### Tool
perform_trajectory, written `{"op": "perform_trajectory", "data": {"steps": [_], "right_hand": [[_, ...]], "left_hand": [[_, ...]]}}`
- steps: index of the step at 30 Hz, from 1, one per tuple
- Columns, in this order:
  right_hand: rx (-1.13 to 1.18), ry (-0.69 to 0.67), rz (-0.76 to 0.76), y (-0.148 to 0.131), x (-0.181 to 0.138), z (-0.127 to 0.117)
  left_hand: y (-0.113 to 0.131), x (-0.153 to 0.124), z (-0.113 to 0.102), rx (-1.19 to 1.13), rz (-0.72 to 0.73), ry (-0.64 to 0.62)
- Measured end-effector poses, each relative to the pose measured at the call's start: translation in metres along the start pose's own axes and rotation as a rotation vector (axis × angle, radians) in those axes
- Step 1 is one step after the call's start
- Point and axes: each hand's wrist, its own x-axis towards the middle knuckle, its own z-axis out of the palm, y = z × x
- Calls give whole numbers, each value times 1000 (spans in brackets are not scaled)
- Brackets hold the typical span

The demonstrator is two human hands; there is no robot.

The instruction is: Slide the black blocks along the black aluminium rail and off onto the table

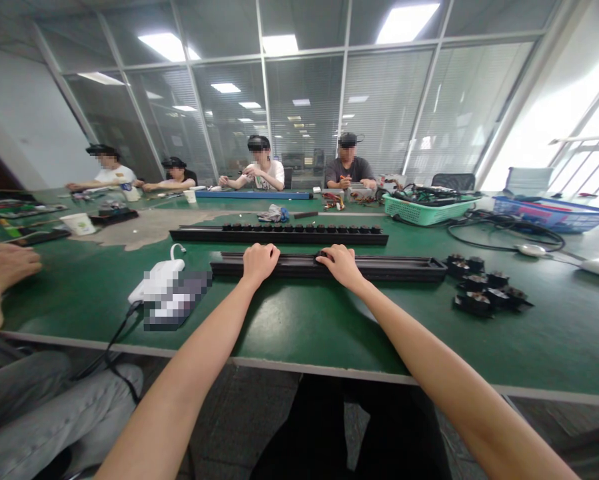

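A long black channel-shaped rail lies across the green table in front of me. My left hand is closed over the left part of this rail, with its fingers curled and partly hidden behind the wrist. Farther right, my right hand pinches a small black part at the rail's channel; whether that part sits fully inside, I cannot tell. Past my hands lies a second black rail, parallel to the first, with a row of several round-topped black parts along it. Several loose black parts are clustered off the rail's right end.
A white power bank and a dark phone-like object lie left of my arm. Another person's hand is at far left. A green basket, a blue basket and cables stand at back right. Several people sit opposite.
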Motion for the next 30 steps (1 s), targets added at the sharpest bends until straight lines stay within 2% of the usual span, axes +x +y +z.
{"op": "perform_trajectory", "data": {"steps": [15,24,30], "right_hand": [[-2,21,37,1,-1,-9],[-38,57,42,6,-6,-6],[-71,29,29,6,-4,-7]], "left_hand": [[1,0,-1,47,13,2],[0,1,0,24,17,3],[1,1,-1,21,10,-9]]}}
